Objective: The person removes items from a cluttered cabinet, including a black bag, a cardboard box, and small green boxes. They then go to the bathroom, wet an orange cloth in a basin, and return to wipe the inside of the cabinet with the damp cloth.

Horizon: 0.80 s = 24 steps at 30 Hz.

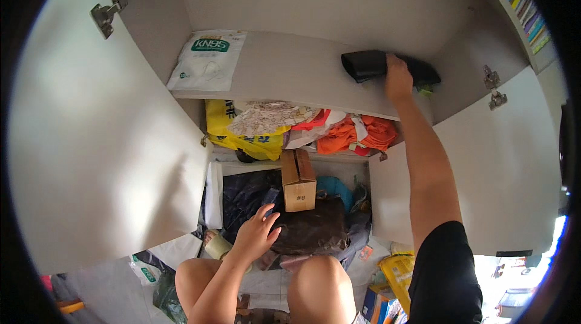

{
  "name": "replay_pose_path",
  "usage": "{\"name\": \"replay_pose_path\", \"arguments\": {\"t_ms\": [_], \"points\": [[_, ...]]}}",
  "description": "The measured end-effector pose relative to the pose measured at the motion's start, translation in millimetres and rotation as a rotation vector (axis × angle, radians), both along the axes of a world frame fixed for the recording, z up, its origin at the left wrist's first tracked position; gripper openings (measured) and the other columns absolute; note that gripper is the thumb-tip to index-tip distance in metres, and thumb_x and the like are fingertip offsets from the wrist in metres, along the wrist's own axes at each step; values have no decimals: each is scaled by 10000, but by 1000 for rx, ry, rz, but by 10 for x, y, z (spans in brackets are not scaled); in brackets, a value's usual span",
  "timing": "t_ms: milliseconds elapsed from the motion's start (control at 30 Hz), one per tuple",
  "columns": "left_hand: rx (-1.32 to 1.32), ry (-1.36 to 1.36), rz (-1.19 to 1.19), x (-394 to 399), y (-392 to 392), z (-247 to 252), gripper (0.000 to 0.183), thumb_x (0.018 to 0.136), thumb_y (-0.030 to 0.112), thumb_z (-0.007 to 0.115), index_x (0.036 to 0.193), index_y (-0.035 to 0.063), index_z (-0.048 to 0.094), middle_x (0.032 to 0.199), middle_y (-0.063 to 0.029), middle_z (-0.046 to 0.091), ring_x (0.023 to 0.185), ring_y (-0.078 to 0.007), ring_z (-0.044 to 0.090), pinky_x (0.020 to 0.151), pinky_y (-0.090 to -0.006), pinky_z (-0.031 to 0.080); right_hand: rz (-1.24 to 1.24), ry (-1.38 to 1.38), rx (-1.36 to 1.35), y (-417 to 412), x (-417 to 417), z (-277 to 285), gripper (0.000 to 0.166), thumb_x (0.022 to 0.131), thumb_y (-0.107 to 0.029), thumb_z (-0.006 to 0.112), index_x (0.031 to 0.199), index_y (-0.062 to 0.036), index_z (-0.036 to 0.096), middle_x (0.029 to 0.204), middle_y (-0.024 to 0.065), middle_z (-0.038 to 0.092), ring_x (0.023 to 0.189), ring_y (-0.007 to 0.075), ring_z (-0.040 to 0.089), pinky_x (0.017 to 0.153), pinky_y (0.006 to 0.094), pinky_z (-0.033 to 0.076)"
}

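On the right side of the upper cupboard shelf (290, 65), my right hand (399, 79) grips a black folded item (365, 65), perhaps a bag or pouch. Part of it is hidden behind my fingers, and a small green thing (425, 90) shows beneath it. My left hand (255, 235) hovers over the lower part of the cupboard, fingers apart and holding nothing. Close to its fingertips are a brown cardboard box (299, 194) and a dark plastic bag (313, 228). A white KN95 mask packet (209, 61) lies flat at the shelf's left end.
Two white cupboard doors stand open, one at left (100, 151) and one at right (490, 165). The middle compartment holds a yellow plastic bag (254, 144) and orange fabric (338, 135). Yellow packaging (399, 274) and books (381, 306) sit on the floor by my right knee.
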State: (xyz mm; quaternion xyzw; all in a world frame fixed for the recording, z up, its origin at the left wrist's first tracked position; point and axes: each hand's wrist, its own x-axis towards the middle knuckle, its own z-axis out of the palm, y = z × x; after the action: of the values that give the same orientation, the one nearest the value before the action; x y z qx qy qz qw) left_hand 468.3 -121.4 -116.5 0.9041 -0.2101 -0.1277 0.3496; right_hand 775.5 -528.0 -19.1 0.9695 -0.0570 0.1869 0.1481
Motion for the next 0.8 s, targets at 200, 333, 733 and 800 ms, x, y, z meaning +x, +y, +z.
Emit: {"name": "replay_pose_path", "arguments": {"t_ms": [200,333,733,800], "points": [[-34,-58,-97,23,-98,52,354,879,247,609,1149,19,580,1292,-141,495,911,-292,640,775,-383,535,-187,-89,187,34,51,677,527,854,-179,655,1310,-27,438,1283,194,520,1178,350,518,980,417,469],[-4,-25,-121,67,-80,94,345,867,226,616,1128,5,577,1259,-138,486,908,-302,640,765,-394,535,-11,60,-104,843,11,521,568,856,-151,628,1363,-27,403,1274,201,525,1212,344,486,973,408,459],[-30,-113,29,96,262,127,335,866,227,625,1113,5,584,1233,-140,506,885,-287,643,762,-380,533,793,148,329,3977,-59,51,803,739,-441,740,1392,-107,416,1405,279,370,1283,430,381,1075,430,337],[-30,-87,41,60,371,194,340,860,226,632,1117,8,584,1230,-144,515,891,-288,643,758,-382,533,786,279,379,4015,-12,81,782,752,-436,728,1388,-105,415,1400,288,371,1260,430,413,1036,435,392]]}}
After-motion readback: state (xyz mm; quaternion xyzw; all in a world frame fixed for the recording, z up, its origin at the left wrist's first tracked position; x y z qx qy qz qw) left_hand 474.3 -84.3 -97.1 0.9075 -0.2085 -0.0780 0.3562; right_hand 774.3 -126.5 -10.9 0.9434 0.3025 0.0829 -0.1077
